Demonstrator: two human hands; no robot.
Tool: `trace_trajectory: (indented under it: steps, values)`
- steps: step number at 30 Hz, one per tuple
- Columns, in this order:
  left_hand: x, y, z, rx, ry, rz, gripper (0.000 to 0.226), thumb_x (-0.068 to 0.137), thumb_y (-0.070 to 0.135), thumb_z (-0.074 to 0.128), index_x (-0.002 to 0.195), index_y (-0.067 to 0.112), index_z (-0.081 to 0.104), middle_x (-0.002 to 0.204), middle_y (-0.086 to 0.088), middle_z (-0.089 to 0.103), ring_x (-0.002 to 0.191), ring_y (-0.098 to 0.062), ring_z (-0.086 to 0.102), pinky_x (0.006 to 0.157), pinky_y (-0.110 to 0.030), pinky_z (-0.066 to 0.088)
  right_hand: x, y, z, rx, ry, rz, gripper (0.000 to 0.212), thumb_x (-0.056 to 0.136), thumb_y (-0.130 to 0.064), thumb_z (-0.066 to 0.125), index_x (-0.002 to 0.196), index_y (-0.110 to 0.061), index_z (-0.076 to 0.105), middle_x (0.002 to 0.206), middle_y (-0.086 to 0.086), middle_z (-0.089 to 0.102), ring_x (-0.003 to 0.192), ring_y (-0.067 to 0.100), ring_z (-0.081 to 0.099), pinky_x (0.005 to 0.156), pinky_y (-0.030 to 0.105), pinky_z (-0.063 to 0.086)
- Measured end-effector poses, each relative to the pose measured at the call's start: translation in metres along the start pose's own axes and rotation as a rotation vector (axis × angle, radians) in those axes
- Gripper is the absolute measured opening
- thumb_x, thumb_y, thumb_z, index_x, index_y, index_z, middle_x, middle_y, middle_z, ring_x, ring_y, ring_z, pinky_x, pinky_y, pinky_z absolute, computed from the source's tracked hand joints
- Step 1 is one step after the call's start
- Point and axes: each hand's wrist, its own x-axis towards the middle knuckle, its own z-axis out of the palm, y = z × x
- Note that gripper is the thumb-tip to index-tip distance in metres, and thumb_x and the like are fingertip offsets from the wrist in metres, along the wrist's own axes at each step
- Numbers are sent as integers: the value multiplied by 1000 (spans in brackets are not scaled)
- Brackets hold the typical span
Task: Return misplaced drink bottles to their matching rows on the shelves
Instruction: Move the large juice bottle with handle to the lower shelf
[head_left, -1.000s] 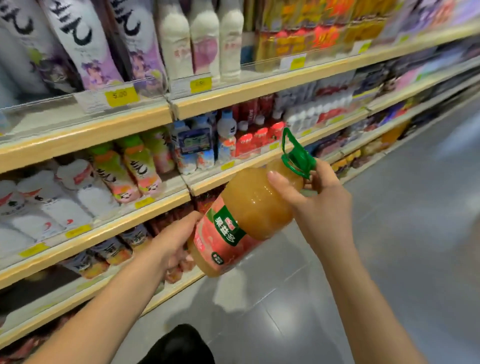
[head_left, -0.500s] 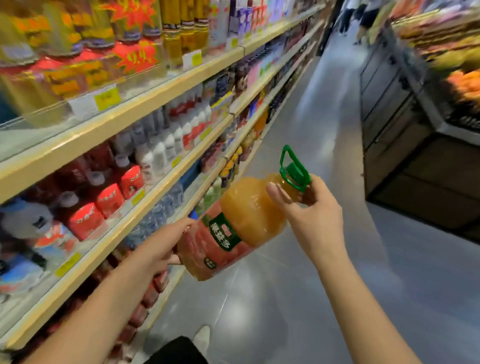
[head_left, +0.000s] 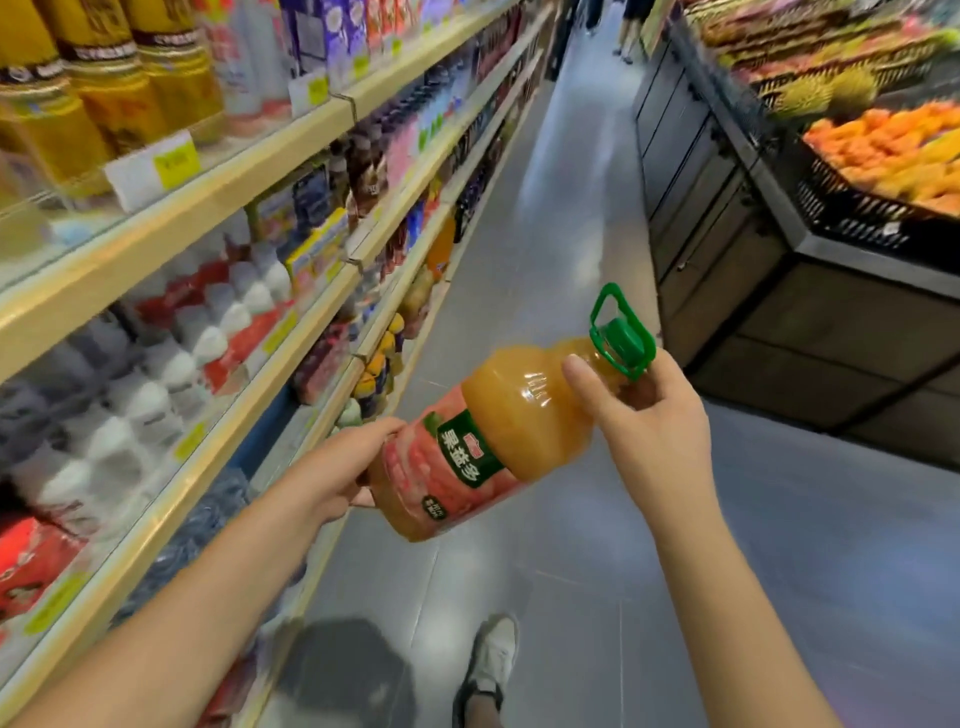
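I have the juice bottle (head_left: 498, 431) in the air over the aisle floor (head_left: 571, 571). It is tilted, with its green cap (head_left: 621, 340) up and to the right, and it is out beyond the front edge of the shelves (head_left: 249, 171), resting on none of them. My left hand (head_left: 343, 462) cups the base, fingers (head_left: 379, 431) curled round the bottom of the pink label. My right hand (head_left: 654, 431) grips the neck just under the cap, thumb laid over the shoulder. Both hands are grasping the bottle.

I judge this to be the carrying step: the bottle is in hand and its row is not yet reached. The white-and-red bottles (head_left: 218, 332) on the shelf beside me are no match. Farther along a lower shelf I make out orange bottles (head_left: 441, 247) of a similar colour, but they are too blurred to read. The next move calls for walking down the aisle, checking the label against that row, then turning the bottle upright and setting it base-first behind the shelf's front edge. It looks heavy, so I would keep both hands on it until it stands.
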Motion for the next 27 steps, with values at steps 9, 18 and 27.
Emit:
trace_trajectory:
  steps: [9,18,27]
  values:
    - [130,92,74,-26,93,-17,23,84,43,65,69,26,67,74,-1,66,64,-14,66,54,-28,56,180,67,-18,-21,-83,2,62,69,-74,75,120,-40,67,111,-23,72,102,-3,67,85,29,57]
    - [245,192,123,-85,126,-42,17,88,39,62,85,23,68,77,-4,68,76,-22,66,64,-39,61,353,103,-18,-23,-184,46,66,69,-74,75,124,-41,64,117,-19,71,109,0,66,93,37,59]
    - [399,291,141,-109,150,-84,21,87,37,61,75,21,67,66,-2,66,61,-15,66,57,-31,58,524,147,34,-57,-185,68,72,68,-72,73,128,-31,65,116,-15,71,107,2,66,92,34,59]
